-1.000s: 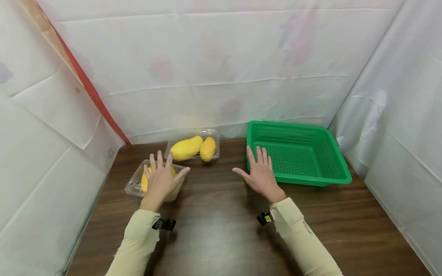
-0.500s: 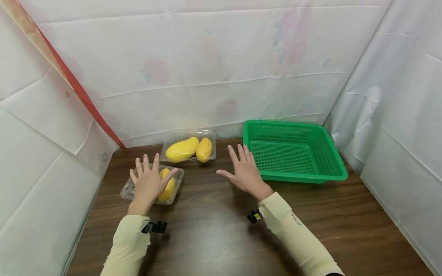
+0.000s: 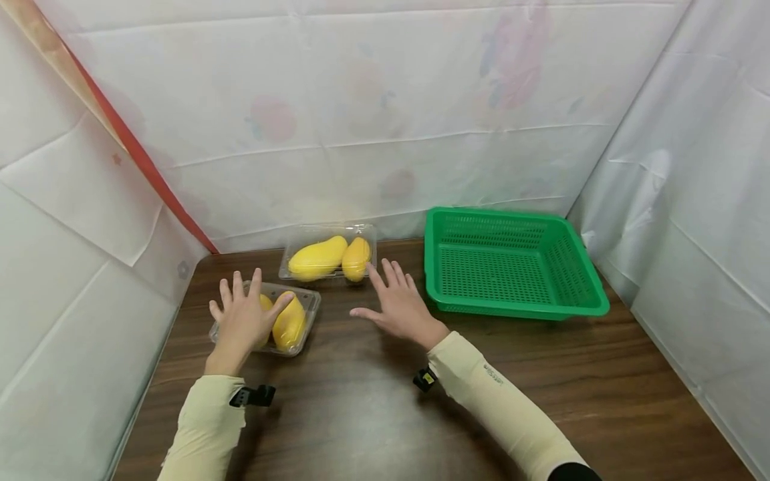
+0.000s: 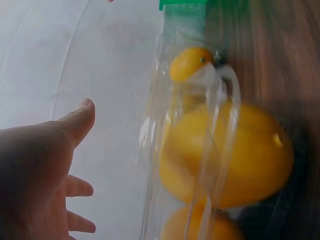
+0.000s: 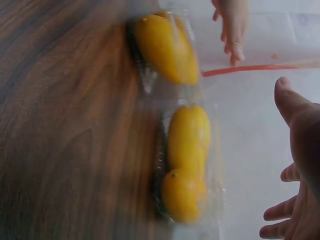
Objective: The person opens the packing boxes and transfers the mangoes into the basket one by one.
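Two clear plastic boxes hold yellow mangoes on the wooden table. In the head view the near box point(image 3: 310, 319) lies at the left, a mango point(image 3: 289, 322) showing at its right side and another partly behind my left hand point(image 3: 242, 322). That hand hovers over the box with fingers spread, holding nothing; in the left wrist view it looks apart from the plastic. The far box point(image 3: 330, 232) stands against the back cloth with a long mango point(image 3: 317, 258) and a shorter mango point(image 3: 356, 259). My right hand point(image 3: 402, 308), fingers straight, is just in front of it, holding nothing.
A green plastic basket point(image 3: 517, 310) with slotted walls stands at the back right, with nothing in it. White cloth point(image 3: 385, 120) walls off the table point(image 3: 373, 401) at the back and both sides. A red strip point(image 3: 144, 157) runs down the left corner.
My right hand has moved left, from the basket's edge to near the far box. The left hand has shifted left, uncovering more of the near box. The head view has shifted slightly.
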A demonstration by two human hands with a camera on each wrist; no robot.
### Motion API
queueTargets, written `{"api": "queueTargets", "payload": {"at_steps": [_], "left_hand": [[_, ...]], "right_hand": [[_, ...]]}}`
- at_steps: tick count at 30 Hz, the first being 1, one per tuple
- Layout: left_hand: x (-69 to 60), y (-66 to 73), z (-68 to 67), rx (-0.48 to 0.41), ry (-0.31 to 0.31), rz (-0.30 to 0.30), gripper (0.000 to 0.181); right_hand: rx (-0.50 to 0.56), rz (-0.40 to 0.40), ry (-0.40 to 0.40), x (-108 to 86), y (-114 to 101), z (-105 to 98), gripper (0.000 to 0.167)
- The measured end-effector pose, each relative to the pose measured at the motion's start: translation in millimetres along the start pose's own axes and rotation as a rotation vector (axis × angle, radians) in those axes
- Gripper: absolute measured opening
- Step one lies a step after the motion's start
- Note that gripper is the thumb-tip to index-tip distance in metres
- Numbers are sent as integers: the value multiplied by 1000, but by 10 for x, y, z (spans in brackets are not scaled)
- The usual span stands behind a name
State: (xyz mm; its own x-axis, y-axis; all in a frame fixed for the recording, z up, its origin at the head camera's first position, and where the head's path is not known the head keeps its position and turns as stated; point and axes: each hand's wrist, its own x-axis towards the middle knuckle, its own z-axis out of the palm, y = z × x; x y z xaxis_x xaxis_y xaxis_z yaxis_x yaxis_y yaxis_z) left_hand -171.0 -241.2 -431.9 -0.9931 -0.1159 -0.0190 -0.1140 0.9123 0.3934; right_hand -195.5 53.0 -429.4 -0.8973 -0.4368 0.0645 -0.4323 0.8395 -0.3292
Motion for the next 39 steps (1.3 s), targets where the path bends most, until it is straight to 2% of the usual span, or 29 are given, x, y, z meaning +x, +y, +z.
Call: {"api": "queueTargets", "payload": {"at_steps": [7, 14, 22, 28, 33, 39], "left_hand": [[16, -117, -23, -23, -4, -30, 101], [27, -197, -20, -45, -16, -53, 100], [16, -307, -26, -68, 5, -70, 98], [-14, -405, -23, -97, -2, -98, 101], [-22, -434, -11, -121, -6, -100, 102], [-14, -499, -13, -127, -5, -124, 102]], "right_hand": [[-7, -62, -14, 108, -84, 105, 95], [30, -66, -54, 180, -158, 218, 94], [97, -94, -79, 237, -285, 354, 97], [132, -79, -110, 269, -407, 437, 96], [155, -69, -150, 281, -445, 514, 98], [172, -102, -173, 327, -497, 585, 101]]}}
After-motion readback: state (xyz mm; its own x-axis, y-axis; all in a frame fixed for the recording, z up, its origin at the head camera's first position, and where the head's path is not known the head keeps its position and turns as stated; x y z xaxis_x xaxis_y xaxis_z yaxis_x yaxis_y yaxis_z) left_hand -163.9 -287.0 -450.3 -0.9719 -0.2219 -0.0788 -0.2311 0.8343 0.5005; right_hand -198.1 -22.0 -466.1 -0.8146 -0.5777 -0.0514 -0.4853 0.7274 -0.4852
